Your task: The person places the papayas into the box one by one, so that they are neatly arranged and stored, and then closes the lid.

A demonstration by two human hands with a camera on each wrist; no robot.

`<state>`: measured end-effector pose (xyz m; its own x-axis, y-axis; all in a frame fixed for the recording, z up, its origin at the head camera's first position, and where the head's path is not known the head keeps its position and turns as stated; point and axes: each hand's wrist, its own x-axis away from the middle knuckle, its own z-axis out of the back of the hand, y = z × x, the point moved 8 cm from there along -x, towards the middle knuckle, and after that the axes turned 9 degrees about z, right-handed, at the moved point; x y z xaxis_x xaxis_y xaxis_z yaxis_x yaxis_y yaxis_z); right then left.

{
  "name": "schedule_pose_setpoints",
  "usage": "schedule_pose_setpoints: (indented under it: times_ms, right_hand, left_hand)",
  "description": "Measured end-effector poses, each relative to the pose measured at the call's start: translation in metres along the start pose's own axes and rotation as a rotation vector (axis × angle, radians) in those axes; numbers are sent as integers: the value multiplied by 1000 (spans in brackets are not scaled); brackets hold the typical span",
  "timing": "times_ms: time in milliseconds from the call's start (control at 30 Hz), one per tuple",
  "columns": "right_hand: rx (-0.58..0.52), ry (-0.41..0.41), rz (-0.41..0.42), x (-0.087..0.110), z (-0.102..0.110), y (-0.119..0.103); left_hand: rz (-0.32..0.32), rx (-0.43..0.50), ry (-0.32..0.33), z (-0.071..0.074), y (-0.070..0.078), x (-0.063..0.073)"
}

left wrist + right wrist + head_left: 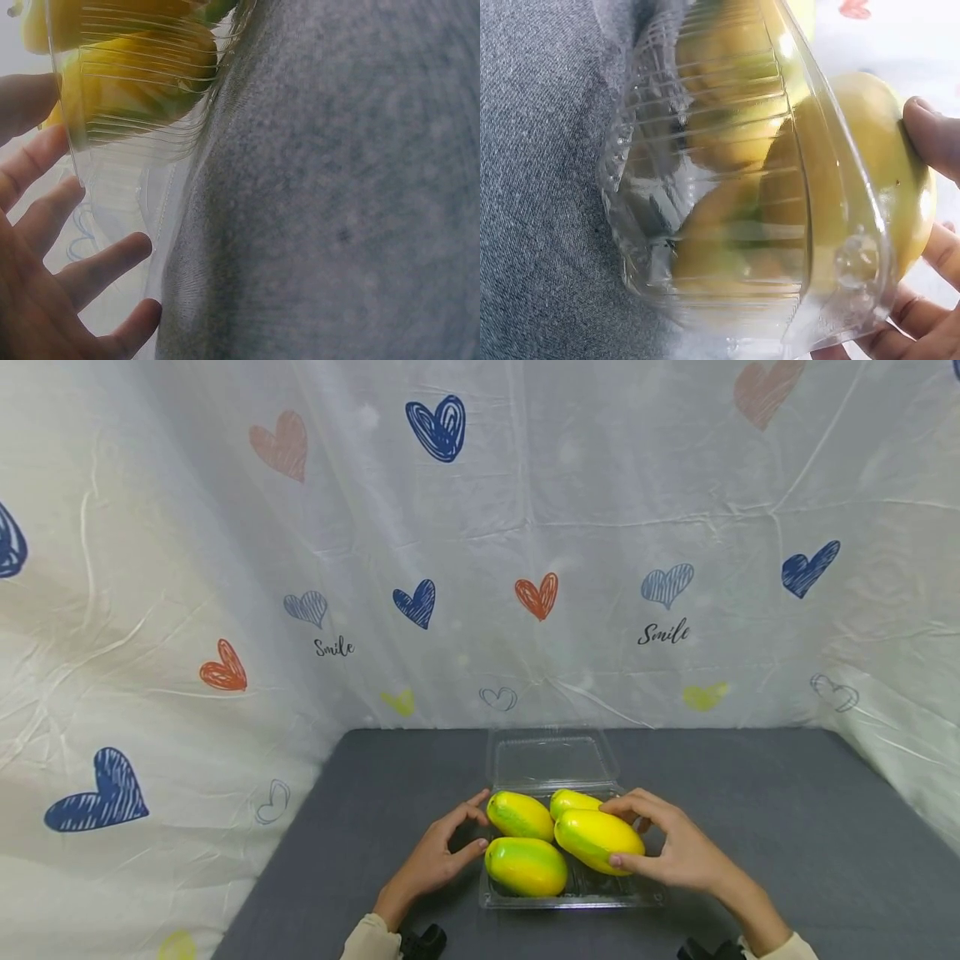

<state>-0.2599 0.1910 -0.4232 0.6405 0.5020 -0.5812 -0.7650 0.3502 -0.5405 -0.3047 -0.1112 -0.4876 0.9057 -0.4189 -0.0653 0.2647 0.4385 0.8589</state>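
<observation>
Mangoes (598,839) are sitting four to a clear plastic box (573,900) near the front middle of the grey desk (750,827), and we are noting that the fourth one is riding high on the right, resting across its neighbours rather than down in the tray.

Our right hand (678,852) is curling over that top mango, thumb on its near side and fingers on its far end; the right wrist view is showing a fingertip (930,135) pressing on the yellow skin above the box rim. Our left hand (442,852) is lying relaxed and spread at the left side of the box, fingers (105,262) straight and just beside the ribbed wall, gripping nothing.

Risks, as we are judging them:
- The top mango is looking proud of the rim. If it is let go where it lies, it is likely to roll off to the right onto the desk.
- The box is thin and light. Pushing the fruit down hard could be buckling a wall or skidding the tray, since the left hand is only beside it.
- The hinged lid (551,758) is standing open behind the tray. With one fruit stacked high, it may not be closing flat.

Contents: three mangoes seated low, yellow with green patches, one on top.
</observation>
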Motion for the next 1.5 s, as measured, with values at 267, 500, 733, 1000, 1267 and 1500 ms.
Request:
schedule_pose_setpoints:
  times_ms: [267, 500, 733, 1000, 1267, 1500]
  right_hand:
    - [-21, -34, -12, 0, -7, 0]
    - [17, -69, -8, -1, -8, -4]
    - [60, -102, -34, 0, -10, -1]
    - [78, -146, -25, 4, -13, 2]
    - [110, -177, -61, 5, -14, 2]
    - [99, -164, -58, 4, -12, -1]
  left_hand:
    - [-8, -2, 3, 1, 0, 0]
    - [-5, -12, 7, 1, -1, 0]
    - [-10, -9, 1, 0, -1, 0]
    - [-21, -9, 1, 0, 0, -1]
    - [-19, -6, -1, -1, -1, -1]
    - [-24, -14, 5, 0, 0, -1]
